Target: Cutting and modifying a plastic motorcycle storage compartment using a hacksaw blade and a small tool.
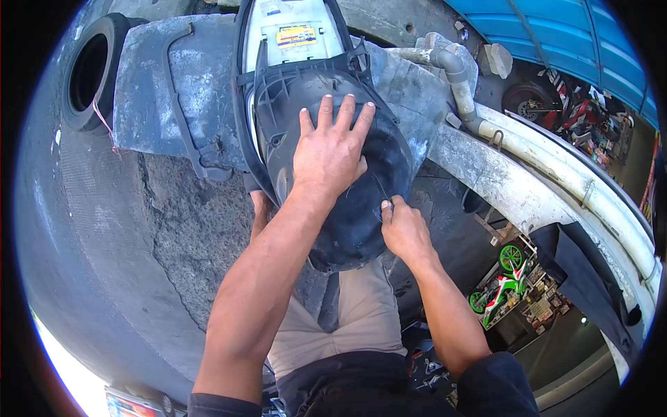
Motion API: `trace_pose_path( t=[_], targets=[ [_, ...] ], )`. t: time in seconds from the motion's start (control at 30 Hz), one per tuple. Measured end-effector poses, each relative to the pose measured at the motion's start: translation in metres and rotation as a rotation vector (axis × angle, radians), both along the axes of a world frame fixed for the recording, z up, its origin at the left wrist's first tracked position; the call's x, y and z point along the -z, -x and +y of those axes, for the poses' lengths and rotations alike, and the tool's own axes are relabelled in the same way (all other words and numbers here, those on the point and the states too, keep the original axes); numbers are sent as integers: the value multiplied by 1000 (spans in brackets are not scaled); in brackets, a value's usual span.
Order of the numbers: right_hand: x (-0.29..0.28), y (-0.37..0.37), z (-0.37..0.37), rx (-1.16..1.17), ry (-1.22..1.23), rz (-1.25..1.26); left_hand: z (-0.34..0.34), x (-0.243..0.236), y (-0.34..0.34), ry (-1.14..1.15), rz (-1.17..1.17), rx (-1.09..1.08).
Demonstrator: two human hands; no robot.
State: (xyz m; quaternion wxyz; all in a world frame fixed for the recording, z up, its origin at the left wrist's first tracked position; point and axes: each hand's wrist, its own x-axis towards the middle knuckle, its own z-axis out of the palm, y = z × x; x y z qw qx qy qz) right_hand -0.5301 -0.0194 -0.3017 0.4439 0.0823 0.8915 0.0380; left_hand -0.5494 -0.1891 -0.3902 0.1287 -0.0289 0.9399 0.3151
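What looks like an upturned motorcycle seat [368,156] lies in front of me, its black ribbed plastic base facing up. A white section with a yellow label [297,37] shows at its far end. My left hand [328,153] lies flat on the black base, fingers spread and pointing away from me. Lower and to the right, my right hand [406,229] is closed, thumb and forefinger pinched at the shell's right side. A thin dark line like a slim tool or wire runs up from the pinch; its exact kind does not show.
A worn slab [142,90] lies under the seat, with a dark bent strip [177,104] on it. A tire [94,73] stands at far left. Whitish pipes [528,149] run along the right. Beyond are a blue metal sheet [563,35] and a green-wheeled toy-like motorbike [506,285].
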Motion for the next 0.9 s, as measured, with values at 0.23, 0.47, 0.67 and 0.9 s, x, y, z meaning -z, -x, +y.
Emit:
trace_pose_path(
  t=[0.23,0.47,0.67,0.9],
  targets=[
    [22,18,-17,6,-24,-21,-1,1,0,-11,10,9],
    [29,22,-21,-23,-20,-28,0,4,-1,4,27,-7],
    [23,15,-22,-3,-52,-45,0,5,-1,17,37,-4],
    [26,31,-12,8,-24,-123,2,2,2,2,17,1]
  ],
)
